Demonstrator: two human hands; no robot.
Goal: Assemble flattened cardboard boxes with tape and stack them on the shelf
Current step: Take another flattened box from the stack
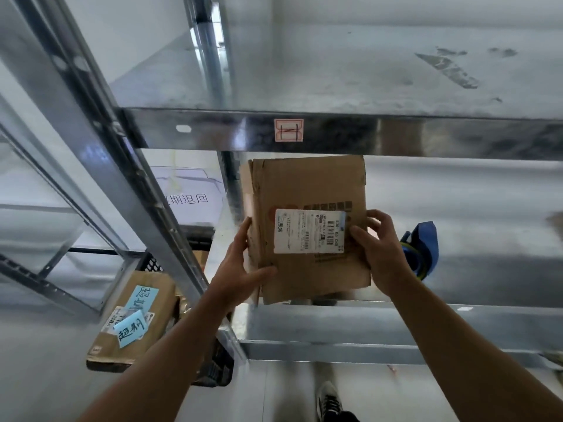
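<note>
Galvanised steel shelf [396,322], middle tier: worn brown cardboard box [307,184] held at front. Left hand [243,263] grips left edge, right hand [380,251] right edge. Looks light, soft-walled; hold sides, not flaps.

The label [309,231] on the cardboard box [304,184] carries print too small to read.

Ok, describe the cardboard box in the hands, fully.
The cardboard box is brown, worn and creased, with a ragged left edge, faded red print and a white shipping label on its facing side. It is held slightly tilted before the metal shelf; the left hand grips its left edge, the right hand its right.
</note>
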